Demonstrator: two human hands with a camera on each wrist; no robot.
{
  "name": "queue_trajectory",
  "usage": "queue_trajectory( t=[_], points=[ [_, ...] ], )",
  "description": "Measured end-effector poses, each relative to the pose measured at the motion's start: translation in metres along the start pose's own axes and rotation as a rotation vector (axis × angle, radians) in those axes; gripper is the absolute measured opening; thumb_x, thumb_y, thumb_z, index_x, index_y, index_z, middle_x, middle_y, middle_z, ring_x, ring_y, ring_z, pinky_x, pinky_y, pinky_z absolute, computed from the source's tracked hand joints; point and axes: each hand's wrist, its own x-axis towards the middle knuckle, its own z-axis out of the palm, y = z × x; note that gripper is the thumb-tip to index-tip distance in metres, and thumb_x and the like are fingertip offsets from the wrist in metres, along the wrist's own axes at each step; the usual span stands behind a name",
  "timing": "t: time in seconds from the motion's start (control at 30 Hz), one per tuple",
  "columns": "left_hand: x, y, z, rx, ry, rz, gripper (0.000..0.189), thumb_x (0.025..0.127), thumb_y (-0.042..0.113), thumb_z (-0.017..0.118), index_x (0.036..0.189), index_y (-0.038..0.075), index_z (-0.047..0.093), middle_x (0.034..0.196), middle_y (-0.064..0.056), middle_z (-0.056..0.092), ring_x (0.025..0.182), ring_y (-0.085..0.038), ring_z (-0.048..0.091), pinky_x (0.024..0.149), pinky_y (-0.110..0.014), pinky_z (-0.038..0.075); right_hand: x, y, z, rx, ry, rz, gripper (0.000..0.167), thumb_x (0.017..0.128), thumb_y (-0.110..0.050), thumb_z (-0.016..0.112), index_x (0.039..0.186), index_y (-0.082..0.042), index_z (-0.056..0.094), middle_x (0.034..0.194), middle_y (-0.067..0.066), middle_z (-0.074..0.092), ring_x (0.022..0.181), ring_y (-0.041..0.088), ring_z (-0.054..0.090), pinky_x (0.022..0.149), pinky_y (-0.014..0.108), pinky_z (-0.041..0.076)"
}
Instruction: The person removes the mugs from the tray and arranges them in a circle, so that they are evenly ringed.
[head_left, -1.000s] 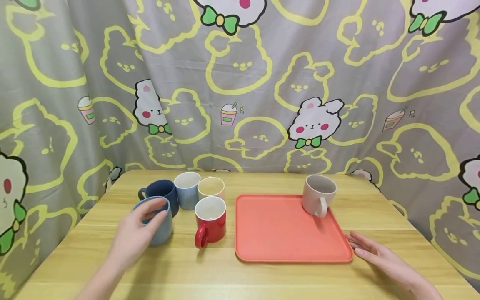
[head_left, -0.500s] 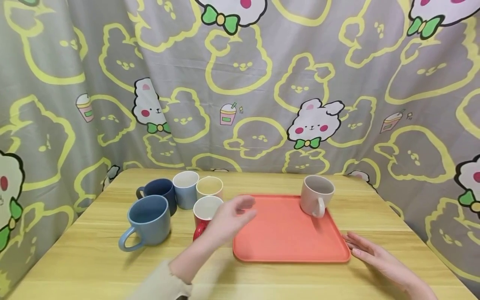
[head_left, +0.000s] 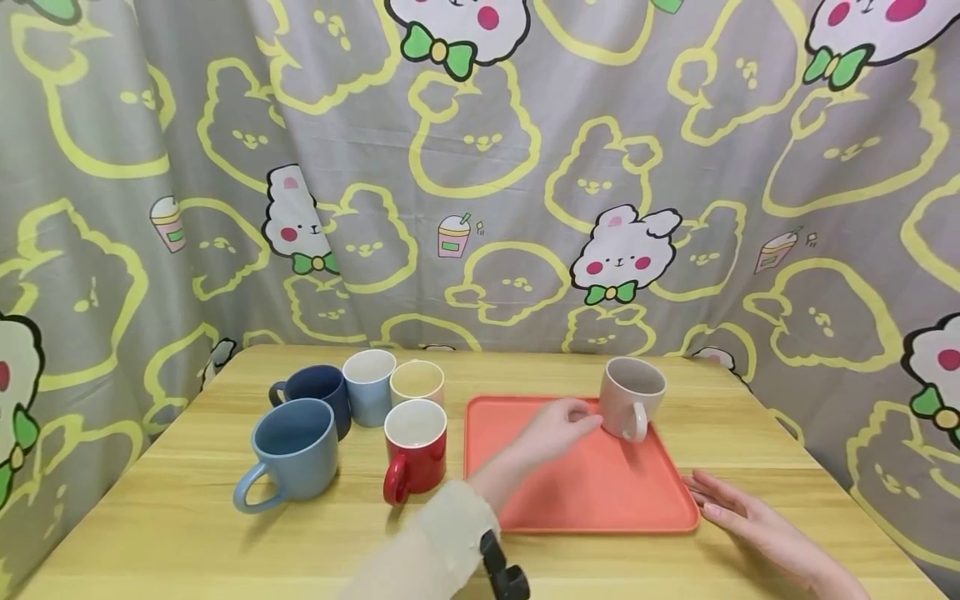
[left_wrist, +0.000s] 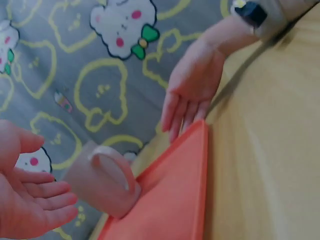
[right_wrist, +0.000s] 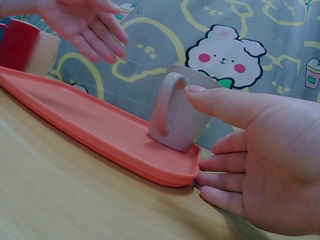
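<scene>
A grey mug stands upright at the back right of the coral-red tray, its handle towards me. My left hand hovers over the tray just left of this mug, fingers loosely extended and holding nothing. The right wrist view shows a gap between the left hand and the mug. At the tray's right edge lies my right hand. Its straight fingertips are at the tray's corner and seem to touch it.
Left of the tray stand a red mug, a light-blue mug, a navy mug, a blue-and-white cup and a cream-coloured cup. A patterned curtain hangs behind the wooden table.
My left hand has moved right, from the light-blue mug past the red mug to beside the grey mug. The right hand has stayed at the tray's edge, and the mugs have kept their places.
</scene>
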Motion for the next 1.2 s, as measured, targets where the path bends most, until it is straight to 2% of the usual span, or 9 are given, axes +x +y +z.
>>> queue_trajectory(
  t=[0.1,0.17,0.33,0.5,0.6,0.73,0.93,1.03,1.2],
  points=[
    [0.015,0.000,0.012,0.000,0.000,-0.026,0.040,0.089,0.029,0.062,0.118,0.002,0.060,0.106,-0.005,0.065,0.099,-0.017,0.060,0.083,-0.031,0.047,0.000,0.000,0.000,-0.002,-0.003,-0.006,0.057,0.101,-0.011,0.032,0.139,0.017,-0.001,0.146,0.022,0.027,0.115,-0.012,0.039,0.088,0.009,0.033],
    [0.023,0.000,0.020,0.012,-0.013,-0.047,0.041,0.089,0.031,0.062,0.119,0.002,0.059,0.107,-0.006,0.064,0.098,-0.017,0.059,0.084,-0.031,0.047,0.000,0.001,0.000,0.004,-0.004,-0.008,0.057,0.101,-0.011,0.032,0.139,0.017,-0.001,0.146,0.014,0.032,0.115,-0.012,0.039,0.088,0.009,0.033],
    [0.032,-0.003,0.040,0.065,-0.095,-0.068,0.044,0.086,0.034,0.064,0.120,0.005,0.059,0.113,-0.003,0.062,0.100,-0.014,0.057,0.085,-0.029,0.045,-0.002,0.003,0.001,0.042,-0.020,-0.008,0.058,0.101,-0.010,0.032,0.139,0.016,-0.003,0.131,-0.027,0.041,0.115,-0.012,0.040,0.088,0.009,0.032],
    [0.036,-0.007,0.057,-0.034,-0.121,-0.035,0.031,0.087,0.027,0.063,0.111,0.007,0.065,0.098,0.003,0.064,0.087,-0.008,0.054,0.077,-0.024,0.044,-0.002,0.004,0.001,0.043,-0.022,-0.001,0.057,0.102,-0.011,0.032,0.140,0.015,-0.002,0.128,-0.031,0.040,0.115,-0.012,0.039,0.088,0.009,0.033],
    [0.037,-0.008,0.066,-0.118,-0.111,-0.003,0.025,0.090,0.019,0.060,0.109,0.004,0.065,0.091,0.002,0.063,0.079,-0.006,0.051,0.072,-0.022,0.042,-0.001,0.004,0.001,0.055,-0.018,0.000,0.057,0.102,-0.011,0.032,0.140,0.015,-0.002,0.130,-0.029,0.041,0.115,-0.012,0.039,0.088,0.009,0.033],
    [0.037,-0.007,0.076,-0.217,-0.066,-0.018,0.024,0.091,0.011,0.058,0.112,0.000,0.062,0.093,0.000,0.062,0.077,-0.006,0.049,0.069,-0.023,0.043,-0.001,0.004,0.000,0.064,-0.018,0.002,0.058,0.102,-0.011,0.032,0.140,0.014,-0.003,0.132,-0.026,0.041,0.115,-0.012,0.039,0.088,0.009,0.033],
    [0.040,-0.003,0.090,-0.363,0.071,-0.059,0.016,0.088,0.005,0.058,0.097,-0.005,0.067,0.083,-0.001,0.062,0.070,-0.008,0.047,0.062,-0.023,0.040,-0.002,0.004,0.000,0.027,-0.002,0.007,0.057,0.102,-0.011,0.032,0.140,0.015,-0.002,0.146,0.014,0.030,0.116,-0.011,0.039,0.088,0.010,0.033],
    [0.041,0.000,0.093,-0.391,0.145,-0.076,0.013,0.087,0.004,0.059,0.088,-0.005,0.068,0.077,-0.003,0.063,0.067,-0.007,0.046,0.060,-0.021,0.038,-0.001,0.003,0.001,0.003,0.006,0.007,0.057,0.102,-0.011,0.032,0.140,0.015,-0.001,0.146,0.027,0.023,0.116,-0.011,0.039,0.089,0.009,0.032],
    [0.039,0.004,0.093,-0.381,0.216,-0.105,0.016,0.087,0.007,0.061,0.079,-0.007,0.066,0.068,-0.004,0.060,0.060,-0.008,0.041,0.054,-0.020,0.033,-0.001,0.001,0.001,-0.008,0.014,0.018,0.058,0.102,-0.012,0.032,0.140,0.015,0.000,0.145,0.031,0.019,0.115,-0.012,0.039,0.088,0.009,0.032]
  ],
)
